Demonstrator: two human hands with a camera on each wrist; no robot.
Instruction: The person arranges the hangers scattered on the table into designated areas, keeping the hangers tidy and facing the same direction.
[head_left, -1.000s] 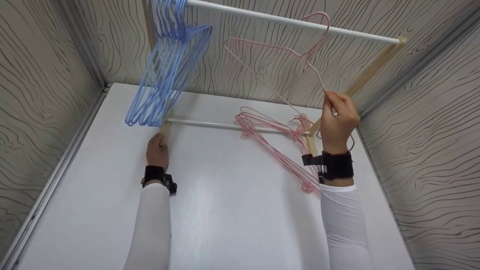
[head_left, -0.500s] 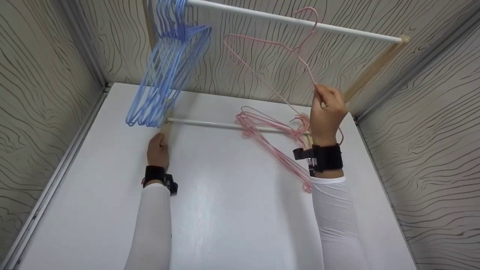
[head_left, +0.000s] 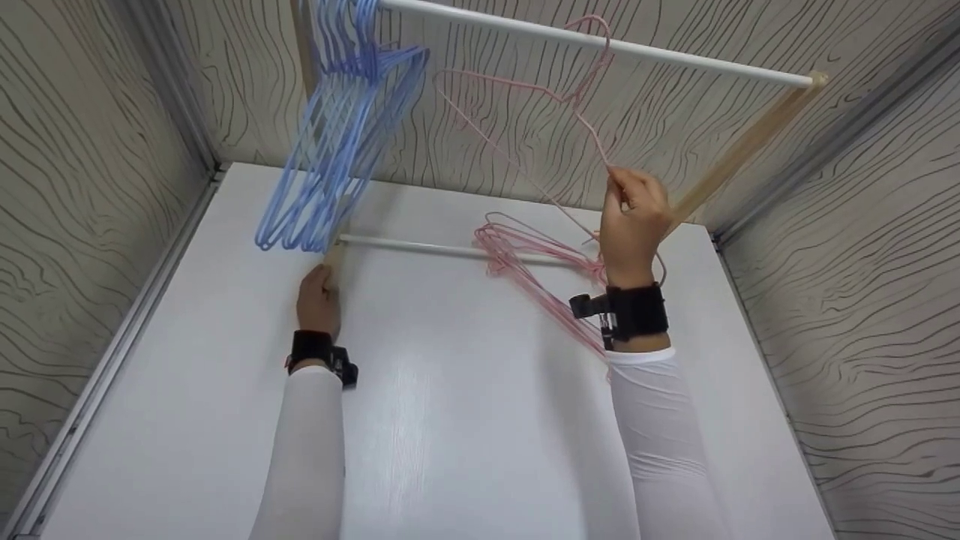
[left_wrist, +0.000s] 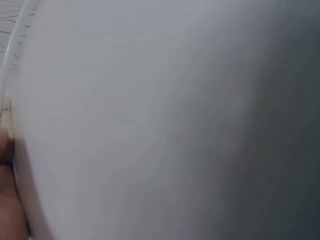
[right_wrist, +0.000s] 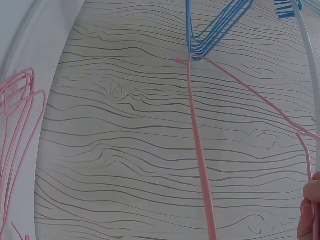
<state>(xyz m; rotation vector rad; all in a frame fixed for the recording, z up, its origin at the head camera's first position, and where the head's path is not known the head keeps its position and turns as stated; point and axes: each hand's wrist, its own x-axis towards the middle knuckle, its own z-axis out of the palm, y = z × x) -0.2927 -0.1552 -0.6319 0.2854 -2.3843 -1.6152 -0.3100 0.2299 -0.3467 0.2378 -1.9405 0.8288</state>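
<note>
My right hand (head_left: 636, 217) pinches a pink wire clothes hanger (head_left: 525, 84) by its sloping shoulder, just below the neck. The hanger's hook overlaps the upper white rod (head_left: 697, 62), and its long bottom bar slants down behind the hand. In the right wrist view, the pink hanger (right_wrist: 200, 155) stretches toward the blue ones, with the fingertips (right_wrist: 311, 192) at the right edge. Low on the left, my left hand (head_left: 318, 304) grips the rack's wooden leg (head_left: 334, 259). Several blue hangers (head_left: 330, 150) hang bunched at the rod's left end, above that hand.
Several more pink hangers (head_left: 536, 277) lie in a pile on the white tabletop (head_left: 450, 420), partly behind my right forearm. A lower white rod (head_left: 412, 246) crosses the rack's base. Wood-grain-patterned walls (head_left: 862, 225) enclose the back and both sides.
My right hand has carried the pink hanger leftward along the upper rod, toward the blue hangers. The left hand keeps its place on the wooden leg.
</note>
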